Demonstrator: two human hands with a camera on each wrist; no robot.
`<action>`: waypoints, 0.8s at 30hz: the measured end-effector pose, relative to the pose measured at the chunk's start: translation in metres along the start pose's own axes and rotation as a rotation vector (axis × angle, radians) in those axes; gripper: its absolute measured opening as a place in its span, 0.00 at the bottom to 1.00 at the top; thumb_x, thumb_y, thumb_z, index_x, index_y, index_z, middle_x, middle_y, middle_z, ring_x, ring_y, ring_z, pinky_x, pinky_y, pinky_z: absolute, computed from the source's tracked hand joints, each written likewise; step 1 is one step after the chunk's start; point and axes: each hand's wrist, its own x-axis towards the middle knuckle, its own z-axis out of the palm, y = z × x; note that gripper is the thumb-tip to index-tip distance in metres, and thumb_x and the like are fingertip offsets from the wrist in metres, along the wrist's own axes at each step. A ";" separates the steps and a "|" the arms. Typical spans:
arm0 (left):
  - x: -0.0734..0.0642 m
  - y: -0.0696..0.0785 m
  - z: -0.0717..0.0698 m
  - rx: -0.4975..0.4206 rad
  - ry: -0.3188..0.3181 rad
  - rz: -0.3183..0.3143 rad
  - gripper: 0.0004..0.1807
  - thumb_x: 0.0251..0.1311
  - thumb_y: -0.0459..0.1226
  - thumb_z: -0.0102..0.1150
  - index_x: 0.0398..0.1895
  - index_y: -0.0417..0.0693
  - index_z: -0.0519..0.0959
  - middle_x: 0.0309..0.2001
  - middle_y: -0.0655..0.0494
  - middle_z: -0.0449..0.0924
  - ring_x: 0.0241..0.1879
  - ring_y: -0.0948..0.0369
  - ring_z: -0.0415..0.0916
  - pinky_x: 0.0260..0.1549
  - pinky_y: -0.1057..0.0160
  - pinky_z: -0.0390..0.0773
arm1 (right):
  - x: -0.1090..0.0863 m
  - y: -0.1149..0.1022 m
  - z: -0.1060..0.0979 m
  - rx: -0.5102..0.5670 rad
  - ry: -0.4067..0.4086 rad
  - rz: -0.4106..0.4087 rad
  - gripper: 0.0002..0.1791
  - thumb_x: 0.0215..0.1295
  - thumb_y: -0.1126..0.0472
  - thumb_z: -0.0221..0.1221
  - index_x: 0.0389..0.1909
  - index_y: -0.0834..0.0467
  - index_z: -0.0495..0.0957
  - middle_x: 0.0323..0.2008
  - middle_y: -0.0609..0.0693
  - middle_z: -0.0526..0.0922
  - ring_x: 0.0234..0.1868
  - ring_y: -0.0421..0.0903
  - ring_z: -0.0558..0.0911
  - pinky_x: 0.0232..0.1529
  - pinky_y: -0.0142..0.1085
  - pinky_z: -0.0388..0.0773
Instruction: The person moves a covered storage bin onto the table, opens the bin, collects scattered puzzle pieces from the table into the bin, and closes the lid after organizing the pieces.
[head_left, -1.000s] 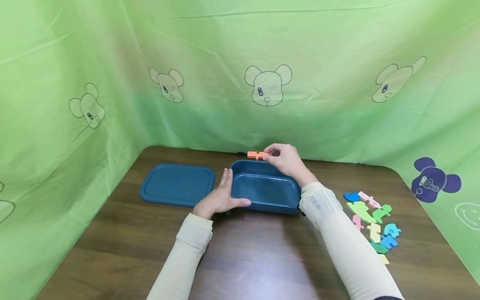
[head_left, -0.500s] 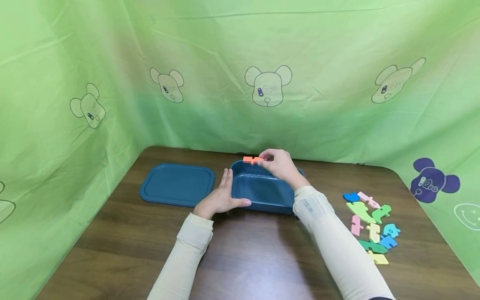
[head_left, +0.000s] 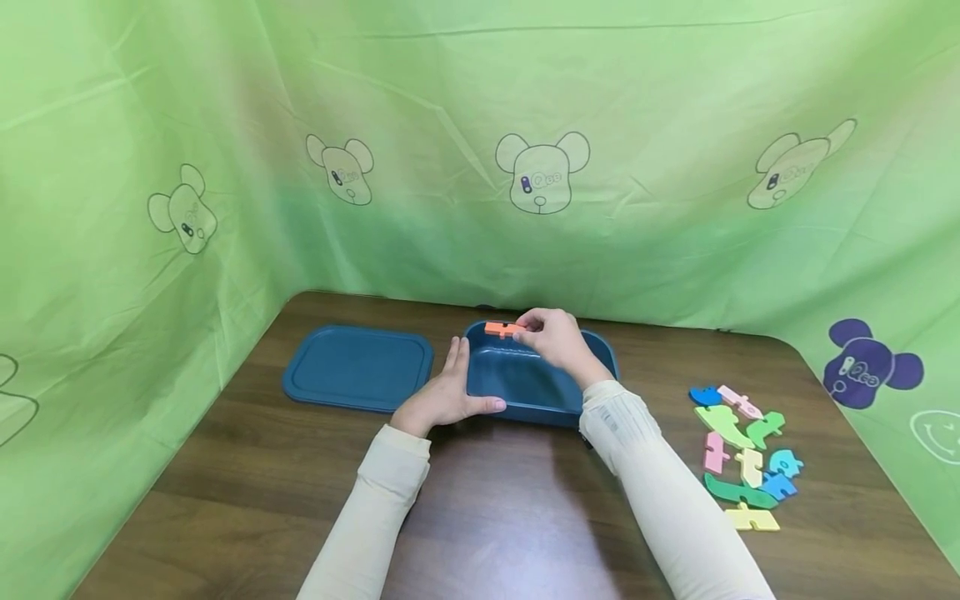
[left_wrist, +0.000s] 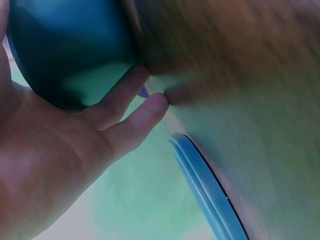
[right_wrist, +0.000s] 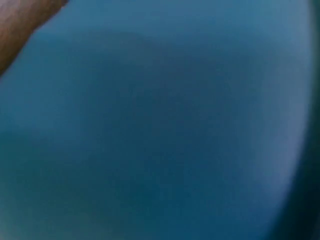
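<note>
In the head view my right hand (head_left: 557, 343) pinches one end of a flat orange notched puzzle piece (head_left: 497, 329) between thumb and fingertips. The piece is over the far left part of a dark blue rectangular box (head_left: 543, 414), overlapping its far inner wall. My left hand (head_left: 444, 395) rests against the box's left end, fingers straight along the side and thumb at the front wall. The left wrist view has two of its straight fingers (left_wrist: 132, 125) beside the box wall (left_wrist: 75, 45). Blurred blue box surface (right_wrist: 165, 130) fills most of the right wrist view; the orange piece is outside it.
A matching blue lid (head_left: 358, 368) lies flat left of the box. Several notched pieces, including a dark green one (head_left: 738, 492) and a light green one (head_left: 723, 425), lie at the right of the wooden table (head_left: 247, 483). A green curtain (head_left: 420, 242) hangs behind.
My right hand has brought the orange puzzle piece nearer and slightly left, from beyond the far rim to over the box. My left hand keeps its place against the box.
</note>
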 end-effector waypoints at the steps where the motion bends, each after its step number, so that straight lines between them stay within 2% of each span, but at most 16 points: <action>1: 0.000 0.001 0.000 -0.001 -0.001 0.002 0.66 0.59 0.60 0.67 0.81 0.50 0.27 0.80 0.54 0.19 0.72 0.42 0.59 0.63 0.47 0.68 | 0.000 0.001 0.001 -0.003 0.000 0.001 0.12 0.68 0.62 0.66 0.49 0.63 0.83 0.41 0.57 0.83 0.41 0.53 0.78 0.45 0.45 0.77; 8: 0.000 0.005 0.000 0.009 -0.001 0.013 0.67 0.59 0.61 0.67 0.81 0.49 0.28 0.81 0.52 0.20 0.71 0.41 0.61 0.62 0.47 0.69 | 0.001 0.006 0.005 0.001 0.021 0.023 0.12 0.68 0.62 0.66 0.48 0.63 0.83 0.41 0.57 0.83 0.40 0.53 0.78 0.44 0.45 0.77; 16: 0.000 0.005 0.002 0.020 -0.001 0.004 0.67 0.58 0.62 0.67 0.81 0.50 0.28 0.81 0.53 0.20 0.72 0.41 0.59 0.64 0.46 0.67 | 0.000 0.011 0.009 -0.013 0.025 0.050 0.26 0.68 0.59 0.66 0.63 0.68 0.76 0.53 0.64 0.82 0.53 0.57 0.82 0.52 0.50 0.78; 24: -0.001 0.002 0.000 0.023 0.016 -0.013 0.68 0.56 0.63 0.67 0.82 0.49 0.29 0.81 0.51 0.22 0.73 0.41 0.56 0.64 0.45 0.67 | -0.007 0.004 -0.001 0.032 0.042 0.081 0.24 0.70 0.60 0.64 0.63 0.65 0.77 0.53 0.62 0.82 0.53 0.57 0.82 0.51 0.49 0.79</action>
